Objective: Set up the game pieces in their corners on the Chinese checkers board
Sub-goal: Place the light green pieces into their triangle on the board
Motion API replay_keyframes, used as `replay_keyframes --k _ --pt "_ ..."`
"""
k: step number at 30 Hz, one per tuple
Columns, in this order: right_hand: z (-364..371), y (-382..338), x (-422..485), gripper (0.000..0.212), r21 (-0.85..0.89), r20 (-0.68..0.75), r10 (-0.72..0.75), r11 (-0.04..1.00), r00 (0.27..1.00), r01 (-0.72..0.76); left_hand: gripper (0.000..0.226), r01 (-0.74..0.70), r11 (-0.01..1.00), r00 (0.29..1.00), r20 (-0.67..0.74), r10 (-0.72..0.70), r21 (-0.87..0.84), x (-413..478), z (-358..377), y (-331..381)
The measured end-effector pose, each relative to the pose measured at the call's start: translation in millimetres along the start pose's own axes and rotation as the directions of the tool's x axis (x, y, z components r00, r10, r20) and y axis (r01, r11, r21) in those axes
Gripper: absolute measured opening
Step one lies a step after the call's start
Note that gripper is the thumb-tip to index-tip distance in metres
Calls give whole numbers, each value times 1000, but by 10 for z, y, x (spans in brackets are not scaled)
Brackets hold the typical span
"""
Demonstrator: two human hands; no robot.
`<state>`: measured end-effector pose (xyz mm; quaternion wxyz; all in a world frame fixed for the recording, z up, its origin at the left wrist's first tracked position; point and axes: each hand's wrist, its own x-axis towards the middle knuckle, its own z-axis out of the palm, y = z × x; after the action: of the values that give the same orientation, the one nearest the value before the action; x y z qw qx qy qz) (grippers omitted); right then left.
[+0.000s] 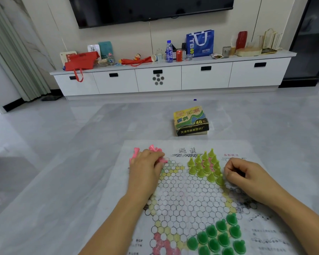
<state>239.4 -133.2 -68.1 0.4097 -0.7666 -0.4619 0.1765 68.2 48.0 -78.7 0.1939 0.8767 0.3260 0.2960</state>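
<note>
Grey table [81,181] carries the board [182,196]; your left hand [145,168] grips loose pink pieces [153,148] at its far-left corner, your right hand [245,174] curls (on what, unclear) beside the yellow-green pieces [204,166], where one brush could topple them.

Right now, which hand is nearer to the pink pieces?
Left. The left hand is curled over the pink pieces at the far left corner of the board; the right hand sits across the board, beside the yellow-green pieces.
</note>
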Motion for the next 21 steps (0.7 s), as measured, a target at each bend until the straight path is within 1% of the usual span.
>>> replay_keyframes --k 2,4,5,7,9,10,12,14,16,18,20,21 --pt "-2 11 0 23 -8 -3 -2 1000 1000 2 18 32 993 995 -90 -42 -112 5 -113 -32" --pt "-5 18 0 25 -7 -3 -3 1000 1000 3 16 110 977 968 -202 -148 -185 37 -248 -132" --pt "-5 20 0 27 -8 -1 -7 1000 1000 7 16 164 963 949 -233 -214 -216 59 -314 -196" --pt "-4 17 3 25 -15 5 -14 1000 1000 14 17 272 927 916 -226 -331 -258 99 -413 -329" --pt "-6 16 4 24 -19 10 -17 1000 1000 17 22 356 889 899 -155 -410 -289 119 -444 -406" --pt "-6 17 4 25 -19 11 -20 1000 1000 20 26 382 876 898 -107 -427 -294 116 -442 -412" --pt "-10 18 -2 27 -20 11 -21 1000 1000 21 26 387 884 913 -27 -407 -262 101 -421 -384" --pt "-9 10 -7 27 -18 12 -20 1000 1000 21 20 342 919 938 24 -345 -194 90 -410 -331" --pt "-8 3 -8 26 -15 11 -15 1000 1000 15 15 272 954 962 57 -267 -129 89 -392 -287" --pt "-7 -4 -9 26 -12 10 -8 1000 1000 8 9 233 967 971 77 -226 -102 82 -374 -257" --pt "-4 -10 -5 25 -14 9 -5 1000 1000 5 13 188 981 979 93 -183 -48 64 -361 -228" --pt "-2 -10 -3 24 -16 8 -2 1000 1000 2 14 144 990 984 104 -143 6 59 -350 -218"
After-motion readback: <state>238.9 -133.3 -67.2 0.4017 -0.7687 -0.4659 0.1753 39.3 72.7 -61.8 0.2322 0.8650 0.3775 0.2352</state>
